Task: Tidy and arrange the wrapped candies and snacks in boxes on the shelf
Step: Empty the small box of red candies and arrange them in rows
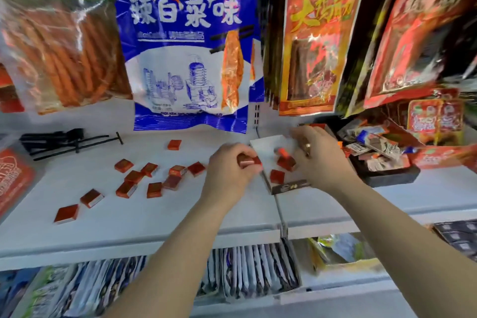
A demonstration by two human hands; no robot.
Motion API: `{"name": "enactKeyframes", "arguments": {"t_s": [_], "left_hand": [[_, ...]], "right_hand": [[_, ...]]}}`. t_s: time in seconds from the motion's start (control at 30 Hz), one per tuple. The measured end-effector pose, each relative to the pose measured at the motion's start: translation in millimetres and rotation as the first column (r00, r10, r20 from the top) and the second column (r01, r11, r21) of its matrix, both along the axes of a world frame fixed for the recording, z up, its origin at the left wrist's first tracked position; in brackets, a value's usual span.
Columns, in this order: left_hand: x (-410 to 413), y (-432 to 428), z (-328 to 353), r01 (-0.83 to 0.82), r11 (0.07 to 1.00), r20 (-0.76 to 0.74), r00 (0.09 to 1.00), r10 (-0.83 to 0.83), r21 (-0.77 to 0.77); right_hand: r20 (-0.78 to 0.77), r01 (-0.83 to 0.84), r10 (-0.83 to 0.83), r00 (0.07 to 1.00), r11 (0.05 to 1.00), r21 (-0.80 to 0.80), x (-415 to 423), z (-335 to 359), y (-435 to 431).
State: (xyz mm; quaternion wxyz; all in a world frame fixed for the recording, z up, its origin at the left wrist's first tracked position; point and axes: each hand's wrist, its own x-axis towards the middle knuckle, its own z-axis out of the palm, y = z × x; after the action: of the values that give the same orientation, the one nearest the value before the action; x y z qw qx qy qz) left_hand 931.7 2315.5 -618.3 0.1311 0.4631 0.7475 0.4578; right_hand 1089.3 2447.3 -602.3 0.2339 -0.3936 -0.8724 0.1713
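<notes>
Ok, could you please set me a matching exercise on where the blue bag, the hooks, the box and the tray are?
Things:
1. blue bag
2. hooks
3. box
4. tray

Places:
a. lying on the shelf, far left
b. partly beneath the right hand
c. hanging at the back, centre
d. at the right, holding mixed wrapped snacks

Pairs: 1-c, 2-a, 3-b, 4-d.
</notes>
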Motion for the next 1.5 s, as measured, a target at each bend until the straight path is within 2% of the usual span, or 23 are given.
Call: {"name": "enactKeyframes", "arguments": {"t_s": [0.07,0.23,0.33,0.43,0.53,0.6,0.77,0.87,0.97,1.07,1.17,1.3,1.37,1.5], "left_hand": [[10.2,28.9,6.0,0.033,0.999,-0.009,0.999,-0.034,-0.030],[22.7,60.1,9.6,0.112,0.970,-0.086,0.987,-0.133,-0.217],[8.4,28.5,10.0,0.089,0.979,-0.136,0.984,-0.115,-0.184],[-27.7,-29.7,-6.1,-0.039,0.980,-0.229,0.973,-0.007,-0.193],[-66.8,-81.3,-22.9,-0.249,0.873,-0.424,0.904,0.053,-0.420],[-78.7,-100.0,-29.0,-0.254,0.844,-0.430,0.902,0.032,-0.472],[-87.1,-120.2,-37.5,-0.179,0.920,-0.420,0.907,0.018,-0.349],[-94.8,-126.2,-39.1,-0.130,0.949,-0.385,0.923,0.010,-0.286],[-101.5,-128.5,-40.8,-0.108,0.953,-0.349,0.937,0.002,-0.284],[-106.0,-130.3,-38.8,-0.088,0.960,-0.244,0.970,0.021,-0.264],[-114.9,-138.9,-35.8,-0.089,0.950,-0.136,0.989,0.050,-0.301],[-121.3,-151.0,-31.4,-0.081,0.930,-0.249,0.968,-0.012,-0.359],[-120.1,-155.9,-29.2,-0.079,0.942,-0.238,0.971,-0.001,-0.328],[-119.2,-153.1,-20.3,-0.196,0.967,-0.219,0.963,0.159,-0.160]], "right_hand": [[-0.097,0.018,-0.022,0.995,0.999,-0.042,12.8,0.5,2.6],[-0.149,-0.002,-0.008,0.989,0.998,-0.070,23.0,-2.2,0.1],[-0.168,-0.053,0.046,0.985,0.998,-0.034,14.1,-2.7,-7.3],[-0.141,-0.143,0.143,0.980,0.990,0.014,-10.1,-7.0,-27.6],[-0.038,-0.290,0.289,0.956,0.957,0.004,-45.8,-20.1,-56.2],[0.057,-0.368,0.369,0.928,0.929,-0.028,-71.7,-29.5,-70.7],[0.248,-0.384,0.394,0.885,0.919,-0.087,-126.4,-48.2,-80.0],[0.333,-0.338,0.315,0.889,0.941,0.012,-143.7,-58.4,-81.7],[0.284,-0.299,0.270,0.920,0.952,0.062,-149.1,-58.5,-79.6],[0.215,-0.299,0.284,0.934,0.953,0.039,-147.0,-58.4,-78.2],[0.241,-0.274,0.265,0.934,0.962,0.006,-141.2,-60.2,-76.5],[0.287,-0.334,0.321,0.903,0.943,-0.005,-135.5,-61.7,-73.0],[0.230,-0.324,0.312,0.922,0.946,0.015,-135.5,-60.2,-74.8],[0.060,-0.240,0.236,0.970,0.967,0.084,-148.8,-47.6,-85.0]]}}
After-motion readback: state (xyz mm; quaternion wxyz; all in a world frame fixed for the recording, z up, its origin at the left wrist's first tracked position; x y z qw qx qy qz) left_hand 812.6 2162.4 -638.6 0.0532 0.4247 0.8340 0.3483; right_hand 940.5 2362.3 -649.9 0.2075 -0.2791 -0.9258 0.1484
